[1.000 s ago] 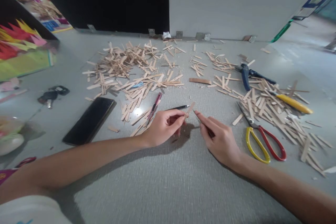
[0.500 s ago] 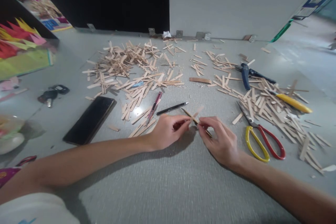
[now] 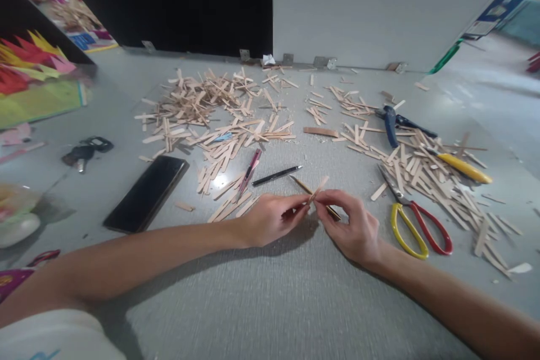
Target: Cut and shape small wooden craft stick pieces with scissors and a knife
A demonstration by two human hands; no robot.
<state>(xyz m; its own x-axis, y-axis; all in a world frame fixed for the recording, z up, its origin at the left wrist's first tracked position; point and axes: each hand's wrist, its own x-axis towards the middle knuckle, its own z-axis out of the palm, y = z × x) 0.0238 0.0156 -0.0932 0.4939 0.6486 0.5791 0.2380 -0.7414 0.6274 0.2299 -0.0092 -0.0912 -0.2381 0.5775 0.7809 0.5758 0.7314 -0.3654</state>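
My left hand (image 3: 270,218) and my right hand (image 3: 352,226) meet over the grey table (image 3: 270,298), fingertips almost touching. Between them they pinch a short wooden stick piece (image 3: 318,187) that points up and to the right. My right hand also holds a thin pencil-like wooden stick (image 3: 302,185) that crosses under the piece and points up-left. Both hands are closed in a pinch. A black pen (image 3: 276,175) lies just beyond my hands. A red craft knife (image 3: 250,170) lies to its left.
Heaps of cut wooden sticks lie at the back left (image 3: 211,115) and at the right (image 3: 426,171). Yellow-and-red scissors (image 3: 415,222), blue pliers (image 3: 392,122) and a yellow-handled tool (image 3: 462,167) lie on the right. A black phone (image 3: 147,192) and keys (image 3: 84,152) lie on the left.
My right hand moved in toward my left and joined it on the small stick piece. The thin stick came into view in my right hand, crossing the piece.
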